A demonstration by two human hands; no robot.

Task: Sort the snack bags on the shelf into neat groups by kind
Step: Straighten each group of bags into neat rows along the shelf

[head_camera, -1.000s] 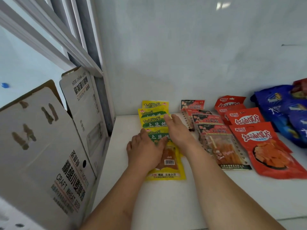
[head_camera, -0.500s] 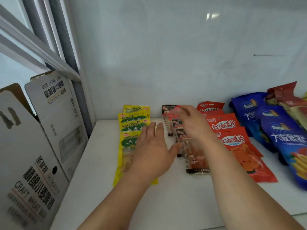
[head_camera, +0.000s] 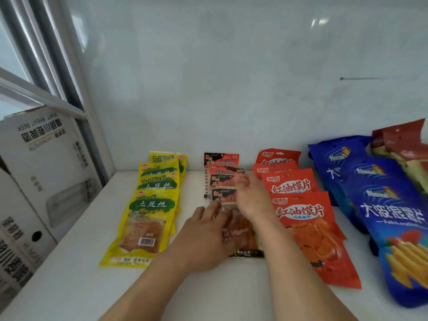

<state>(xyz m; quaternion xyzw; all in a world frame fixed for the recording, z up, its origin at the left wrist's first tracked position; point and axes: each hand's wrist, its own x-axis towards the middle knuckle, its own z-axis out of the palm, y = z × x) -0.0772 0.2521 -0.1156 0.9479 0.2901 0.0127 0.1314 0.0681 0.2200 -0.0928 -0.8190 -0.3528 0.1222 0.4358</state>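
Note:
Snack bags lie in overlapping rows on the white shelf (head_camera: 208, 293). A row of yellow bags (head_camera: 148, 214) is at the left. To their right comes a row of black-and-red bags (head_camera: 221, 179), then orange-red bags (head_camera: 308, 218), then blue bags (head_camera: 389, 212). My left hand (head_camera: 208, 237) rests flat, fingers straight, on the nearest black-and-red bag. My right hand (head_camera: 251, 198) lies over the right side of the same row, fingers loosely bent; whether it holds a bag I cannot tell.
Dark red bags (head_camera: 403, 140) lie at the far right behind the blue ones. An open cardboard box (head_camera: 39, 177) stands at the left, beside a metal frame post (head_camera: 76, 93). A pale wall (head_camera: 231, 77) closes the back of the shelf.
Both hands left the yellow row and moved right onto the black-and-red row. The view has swung right, showing more of the blue bags.

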